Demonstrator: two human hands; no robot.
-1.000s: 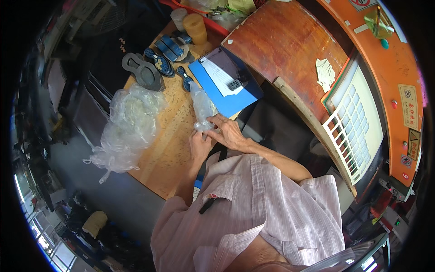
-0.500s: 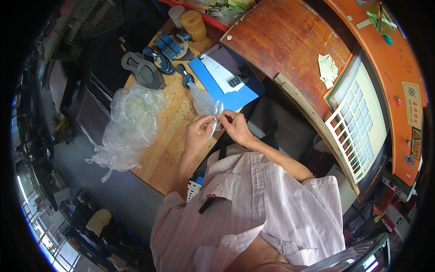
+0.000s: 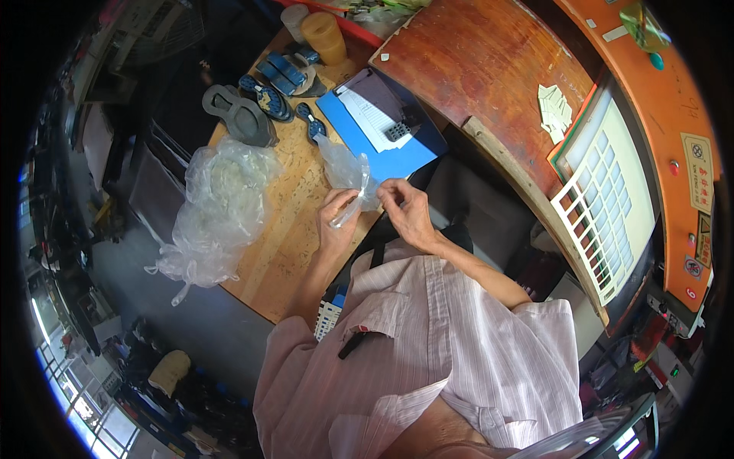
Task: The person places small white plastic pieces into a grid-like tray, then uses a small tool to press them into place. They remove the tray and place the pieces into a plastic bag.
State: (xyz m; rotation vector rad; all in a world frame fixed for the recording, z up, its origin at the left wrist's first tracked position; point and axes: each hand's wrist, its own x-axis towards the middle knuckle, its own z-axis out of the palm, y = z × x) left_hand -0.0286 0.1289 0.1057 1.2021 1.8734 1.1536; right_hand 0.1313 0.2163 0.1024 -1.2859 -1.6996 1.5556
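Note:
A clear plastic bag stretches over the near right part of the wooden table, its gathered neck toward me. My left hand is closed on that neck, thumb and fingers pinched, with a loose twisted end sticking out over them. My right hand is beside the bag's right edge, fingertips pressed together. Whether they grip a bit of the film I cannot tell. At the bag's far end is a blue sole-shaped piece with a dark pattern. Left of the bag lies a bulky, knotted clear plastic bag.
On the wooden table are a grey sole-shaped piece, blue pieces and an amber cup. A blue folder with papers lies right of the bag. Beyond stands a reddish wooden board with a white grid.
My right hand has drawn slightly right, away from the bag's neck. The twisted end now lies over my left hand's fingers, which keep their pinch.

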